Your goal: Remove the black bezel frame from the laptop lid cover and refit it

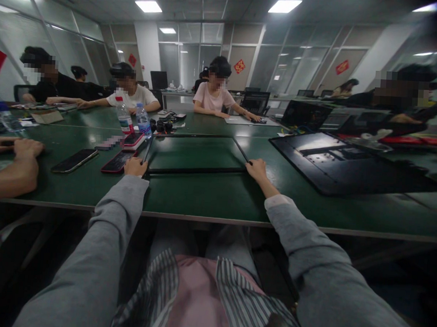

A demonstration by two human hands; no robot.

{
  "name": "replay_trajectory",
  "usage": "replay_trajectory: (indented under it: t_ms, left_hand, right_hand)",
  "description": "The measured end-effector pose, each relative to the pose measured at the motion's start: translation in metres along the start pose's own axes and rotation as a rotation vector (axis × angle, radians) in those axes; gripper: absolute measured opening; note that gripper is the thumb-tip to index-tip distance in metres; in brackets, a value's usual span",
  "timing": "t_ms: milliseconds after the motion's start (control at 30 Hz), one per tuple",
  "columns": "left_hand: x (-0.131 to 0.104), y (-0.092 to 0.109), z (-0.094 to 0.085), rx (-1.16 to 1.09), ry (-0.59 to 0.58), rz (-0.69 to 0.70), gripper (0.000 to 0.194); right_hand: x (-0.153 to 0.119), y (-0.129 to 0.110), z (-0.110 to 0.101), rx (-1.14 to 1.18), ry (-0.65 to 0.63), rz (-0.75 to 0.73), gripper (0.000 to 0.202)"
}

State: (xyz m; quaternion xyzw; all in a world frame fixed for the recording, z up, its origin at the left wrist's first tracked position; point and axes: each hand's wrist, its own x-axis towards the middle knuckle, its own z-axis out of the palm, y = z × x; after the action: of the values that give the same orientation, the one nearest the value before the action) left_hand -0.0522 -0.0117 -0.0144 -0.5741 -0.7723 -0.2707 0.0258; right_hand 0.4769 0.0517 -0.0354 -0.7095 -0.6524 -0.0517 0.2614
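A thin black rectangular frame (196,171), hollow in the middle, lies over the green tabletop in front of me. My left hand (136,167) has its fingers closed round the frame's left side near the front corner. At the front right corner, my right hand (257,169) grips the other side. Through the opening the green table surface shows. Whether the frame rests on the table or is slightly raised, I cannot tell. To the right lies a large black panel (335,165), shaped like a screen's back cover, apart from my right hand.
Beside my left hand are a red-edged phone (119,161), a black phone (75,161) and two bottles, one with a red cap (123,115) and one blue-labelled (143,122). A neighbour's hands (25,148) rest at the left. Other people sit around the green table (202,199).
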Motion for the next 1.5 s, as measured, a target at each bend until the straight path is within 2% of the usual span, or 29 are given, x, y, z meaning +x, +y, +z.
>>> replay_trajectory:
  t_ms: [167,300,433,633,867,1000,1133,1300,1500]
  left_hand:
    - [0.001,-0.001,0.001,0.013,-0.016,-0.005,0.029]
    - [0.002,0.0,0.002,0.013,-0.006,-0.001,0.04]
    - [0.0,0.004,0.003,-0.039,-0.007,0.109,0.052]
    - [-0.004,0.007,0.006,-0.14,-0.074,0.313,0.067]
    - [-0.012,0.012,0.002,-0.106,-0.17,0.331,0.084]
    - [-0.016,0.015,-0.001,-0.088,-0.218,0.356,0.072]
    - [-0.017,0.018,-0.004,-0.083,-0.244,0.363,0.053]
    - [-0.019,0.021,-0.007,-0.09,-0.257,0.344,0.052]
    - [-0.02,0.023,-0.01,-0.092,-0.245,0.323,0.049]
  right_hand:
    - [-0.001,0.0,-0.001,0.031,-0.022,-0.012,0.04]
    - [-0.002,-0.001,-0.003,0.016,-0.035,-0.022,0.042]
    - [-0.001,-0.001,-0.003,0.061,-0.007,-0.03,0.042]
    - [0.003,0.0,-0.003,0.212,0.055,0.041,0.045]
    - [0.004,0.001,-0.002,0.24,0.071,0.057,0.046]
    - [0.004,0.002,-0.002,0.274,0.136,0.072,0.046]
    - [0.004,0.002,0.0,0.275,0.077,0.013,0.04]
    - [0.0,-0.002,0.005,0.192,0.041,-0.127,0.037]
    - [-0.006,-0.015,-0.002,0.214,0.147,-0.169,0.043]
